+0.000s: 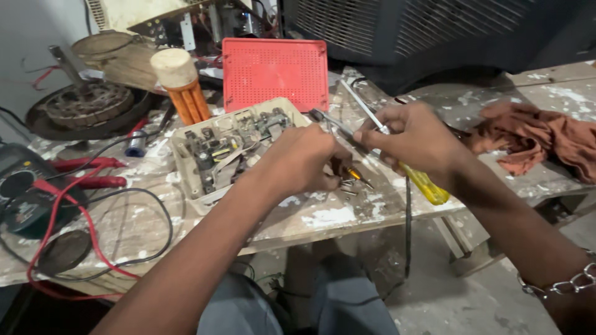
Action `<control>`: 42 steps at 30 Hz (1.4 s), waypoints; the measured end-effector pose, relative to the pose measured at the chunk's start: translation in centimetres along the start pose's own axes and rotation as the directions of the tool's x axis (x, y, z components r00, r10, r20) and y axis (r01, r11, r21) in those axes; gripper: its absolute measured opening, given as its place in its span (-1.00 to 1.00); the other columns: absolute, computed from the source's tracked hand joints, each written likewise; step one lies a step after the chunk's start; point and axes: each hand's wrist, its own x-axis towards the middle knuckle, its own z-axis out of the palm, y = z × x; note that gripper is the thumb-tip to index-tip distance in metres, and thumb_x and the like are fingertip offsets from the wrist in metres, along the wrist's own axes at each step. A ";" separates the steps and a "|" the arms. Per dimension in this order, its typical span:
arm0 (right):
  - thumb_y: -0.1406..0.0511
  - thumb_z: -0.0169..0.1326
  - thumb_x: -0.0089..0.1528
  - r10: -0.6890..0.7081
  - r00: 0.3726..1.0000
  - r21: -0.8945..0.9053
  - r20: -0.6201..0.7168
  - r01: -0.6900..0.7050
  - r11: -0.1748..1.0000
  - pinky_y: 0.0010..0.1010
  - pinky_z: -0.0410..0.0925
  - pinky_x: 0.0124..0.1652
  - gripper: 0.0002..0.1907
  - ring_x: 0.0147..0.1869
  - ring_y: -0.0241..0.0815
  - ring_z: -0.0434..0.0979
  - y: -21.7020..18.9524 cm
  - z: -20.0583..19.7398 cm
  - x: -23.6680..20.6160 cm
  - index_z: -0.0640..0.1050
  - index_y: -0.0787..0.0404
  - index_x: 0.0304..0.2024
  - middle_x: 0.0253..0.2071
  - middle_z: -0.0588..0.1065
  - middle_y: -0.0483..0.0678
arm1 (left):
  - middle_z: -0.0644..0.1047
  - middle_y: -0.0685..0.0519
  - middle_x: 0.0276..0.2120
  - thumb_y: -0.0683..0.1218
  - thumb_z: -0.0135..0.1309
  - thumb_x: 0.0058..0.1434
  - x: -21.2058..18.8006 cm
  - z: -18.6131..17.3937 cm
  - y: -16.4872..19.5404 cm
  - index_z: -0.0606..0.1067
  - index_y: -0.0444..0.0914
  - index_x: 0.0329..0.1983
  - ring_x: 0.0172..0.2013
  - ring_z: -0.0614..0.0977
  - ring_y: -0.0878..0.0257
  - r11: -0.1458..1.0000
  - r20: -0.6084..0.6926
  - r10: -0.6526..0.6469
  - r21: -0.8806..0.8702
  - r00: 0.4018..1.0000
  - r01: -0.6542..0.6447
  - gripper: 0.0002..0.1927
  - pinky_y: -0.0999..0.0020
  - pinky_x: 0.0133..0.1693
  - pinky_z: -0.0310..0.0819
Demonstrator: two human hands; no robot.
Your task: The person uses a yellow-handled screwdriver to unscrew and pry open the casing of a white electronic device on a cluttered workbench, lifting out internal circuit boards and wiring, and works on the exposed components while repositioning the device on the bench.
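Observation:
My right hand (415, 139) grips a screwdriver with a yellow handle (424, 183); its metal shaft (362, 105) points up and away to the left. My left hand (302, 158) is curled over small parts on the bench, its fingers pinching a small orange-tipped tool or piece (356, 175) beside some loose screws (346, 186). Just left of that hand lies an opened cream plastic casing (186, 170) with a circuit board and components (226, 146) inside. What lies under my left palm is hidden.
A red perforated plastic cover (275, 73) leans behind the casing. An orange-handled tool (183, 87) stands at the back left. A multimeter (22, 198) with red and black leads (81, 181) lies at the left. A brown rag (534, 141) sits at the right of the paint-stained wooden bench (335, 217).

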 end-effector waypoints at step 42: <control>0.29 0.25 0.12 -0.190 0.840 -0.562 0.508 0.491 0.666 -0.23 0.46 -0.14 -0.85 -0.24 -0.06 0.70 -3.1 4.7 7.5 0.69 0.14 -0.26 -0.32 0.67 -0.01 | 0.67 -0.04 -0.33 -0.15 0.27 -0.06 -11.8 -7.7 -3.0 0.72 -0.03 -0.25 -0.28 0.70 0.02 0.809 0.025 -0.581 0.125 0.813 0.574 -0.73 0.17 -0.18 0.56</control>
